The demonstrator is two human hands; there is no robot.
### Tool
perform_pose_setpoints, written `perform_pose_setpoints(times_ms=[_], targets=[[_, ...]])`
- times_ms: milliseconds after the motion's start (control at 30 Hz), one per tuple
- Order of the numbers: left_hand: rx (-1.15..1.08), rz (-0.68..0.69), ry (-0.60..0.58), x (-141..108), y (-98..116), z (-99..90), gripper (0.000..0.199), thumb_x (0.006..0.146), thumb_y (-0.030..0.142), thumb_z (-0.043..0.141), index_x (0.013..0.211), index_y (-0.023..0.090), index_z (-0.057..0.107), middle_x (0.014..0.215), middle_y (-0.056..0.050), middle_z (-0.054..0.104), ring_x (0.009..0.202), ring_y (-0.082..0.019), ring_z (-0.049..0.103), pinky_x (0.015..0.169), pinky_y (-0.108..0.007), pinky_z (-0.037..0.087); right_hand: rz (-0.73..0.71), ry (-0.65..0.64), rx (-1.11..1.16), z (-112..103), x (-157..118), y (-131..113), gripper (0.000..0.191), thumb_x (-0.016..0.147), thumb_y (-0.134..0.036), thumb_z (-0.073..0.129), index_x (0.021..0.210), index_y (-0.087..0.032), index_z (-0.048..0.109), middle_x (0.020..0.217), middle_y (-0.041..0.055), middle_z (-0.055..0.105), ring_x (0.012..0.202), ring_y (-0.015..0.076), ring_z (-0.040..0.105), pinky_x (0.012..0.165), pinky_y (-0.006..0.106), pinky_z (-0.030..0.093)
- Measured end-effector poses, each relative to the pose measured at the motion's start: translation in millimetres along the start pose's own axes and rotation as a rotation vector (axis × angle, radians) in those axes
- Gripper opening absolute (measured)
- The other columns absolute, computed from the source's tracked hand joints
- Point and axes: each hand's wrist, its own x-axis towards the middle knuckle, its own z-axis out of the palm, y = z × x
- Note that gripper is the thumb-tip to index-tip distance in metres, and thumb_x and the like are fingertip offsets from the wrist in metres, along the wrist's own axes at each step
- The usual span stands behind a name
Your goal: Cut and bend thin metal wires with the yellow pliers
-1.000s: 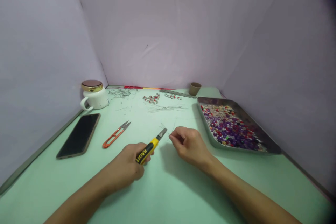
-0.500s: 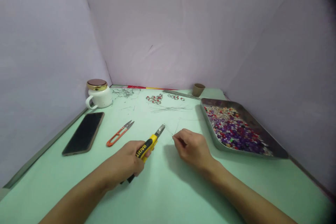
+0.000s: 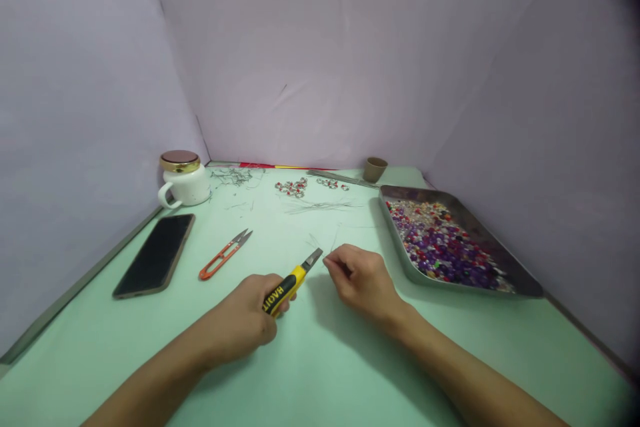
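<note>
My left hand (image 3: 245, 317) is wrapped round a pair of pliers (image 3: 283, 290) with yellow and black handles. Their metal jaws point up and right, with the tip close to the fingertips of my right hand (image 3: 363, 280). Thumb and forefinger of that hand are pinched on a thin wire (image 3: 334, 240), whose fine strands show just above the fingers. Whether the jaws touch the wire is too small to tell. To the left of the pliers lie orange thread snips (image 3: 223, 257).
A metal tray (image 3: 400, 243) of mixed beads stands on the right. Behind lie red-and-clear beaded pieces (image 3: 291, 187), loose wires (image 3: 320, 206) and wire scraps (image 3: 235, 177). A small brown cup (image 3: 375, 170) stands at the back; a lidded white mug (image 3: 189, 185) and a phone (image 3: 155, 255) are left.
The plier jaws have moved right and slightly down, closer to my right fingertips. My right hand keeps its pinch, and the whole view has shifted a little.
</note>
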Motion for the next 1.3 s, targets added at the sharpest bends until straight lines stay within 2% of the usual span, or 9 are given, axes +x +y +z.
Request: perform_pose_setpoints(times_ms=[133,233,267,367,533,767,1033,1200,1300], targets=[[-0.09,-0.059,0.107,3.9,-2.1,-18.0,0.026,0.046,0.007,0.042,0.07,0.018,0.046,0.062,0.004,0.042,0.054,-0.01,0.038,0.046,-0.022,0.027,-0.01,0.043,0.023,-4.2,0.2,1.1,0.017,0.074,-0.016,0.049,0.057,-0.017,0.052,0.052,0.0001,0.052,0.047,0.0103,0.044,0.048,0.022,0.031],[-0.152,-0.119,0.49,4.6,-4.7,-43.1,0.031,0.046,0.009,0.045,0.076,0.017,0.05,0.072,0.001,0.049,0.064,-0.014,0.049,0.052,-0.024,0.035,0.007,0.073,0.042,-3.1,-0.8,2.2,0.018,0.075,-0.016,0.049,0.057,-0.017,0.052,0.052,0.0002,0.051,0.047,0.0105,0.044,0.048,0.022,0.031],[-0.188,-0.09,0.521,4.0,-5.0,-49.6,0.03,0.046,0.008,0.046,0.075,0.017,0.051,0.077,0.0,0.051,0.068,-0.015,0.05,0.056,-0.025,0.038,0.018,0.083,0.061,-1.9,-1.0,2.3,0.018,0.075,-0.017,0.048,0.057,-0.017,0.052,0.053,0.0004,0.052,0.048,0.0107,0.044,0.048,0.023,0.032],[-0.282,-0.071,0.451,1.6,-3.2,-52.5,0.031,0.044,0.006,0.045,0.072,0.018,0.052,0.08,0.0,0.052,0.071,-0.015,0.052,0.064,-0.027,0.042,0.131,0.104,0.218,0.7,0.1,1.6,0.017,0.076,-0.021,0.049,0.061,-0.016,0.057,0.056,0.0012,0.055,0.052,0.0119,0.047,0.052,0.024,0.035],[-0.297,-0.049,0.272,2.1,3.8,-23.4,0.021,0.043,0.005,0.045,0.06,0.017,0.045,0.071,0.001,0.048,0.067,-0.015,0.049,0.065,-0.03,0.041,0.407,0.1,0.583,-5.1,8.0,-0.1,0.016,0.071,-0.03,0.058,0.064,-0.017,0.063,0.066,0.0015,0.057,0.061,0.0128,0.048,0.058,0.025,0.037],[-0.24,-0.085,0.303,4.1,5.4,-16.8,0.02,0.042,0.008,0.044,0.06,0.018,0.042,0.067,0.001,0.048,0.067,-0.017,0.05,0.06,-0.029,0.039,0.7,0.082,1.043,-7.7,13.3,0.5,0.02,0.061,-0.033,0.067,0.063,-0.015,0.06,0.052,-0.0039,0.049,0.043,0.0055,0.035,0.041,0.02,0.027],[-0.175,0.0,0.158,-1.4,8.3,-16.7,0.021,0.045,0.007,0.041,0.061,0.019,0.037,0.066,0.002,0.043,0.07,-0.015,0.043,0.055,-0.025,0.029,0.799,0.18,1.321,-6.2,13.8,3.7,0.024,0.055,-0.028,0.073,0.069,-0.015,0.06,0.067,0.0002,0.061,0.052,0.0065,0.049,0.046,0.018,0.04],[-0.236,0.03,-0.051,-8.8,15.2,-6.1,0.024,0.043,0.005,0.038,0.061,0.019,0.034,0.063,0.004,0.035,0.061,-0.011,0.031,0.051,-0.024,0.02,0.726,0.389,1.19,1.7,11.8,8.4,0.021,0.058,-0.028,0.072,0.072,-0.016,0.062,0.061,-0.0033,0.057,0.049,0.0054,0.047,0.048,0.019,0.04],[-0.298,0.014,-0.12,-9.4,16.0,3.7,0.026,0.043,0.005,0.039,0.063,0.019,0.034,0.061,0.005,0.029,0.058,-0.01,0.025,0.051,-0.024,0.017,0.631,0.413,1.007,3.7,8.3,3.5,0.017,0.061,-0.027,0.071,0.07,-0.016,0.062,0.053,-0.004,0.055,0.048,0.0073,0.048,0.049,0.021,0.041]])
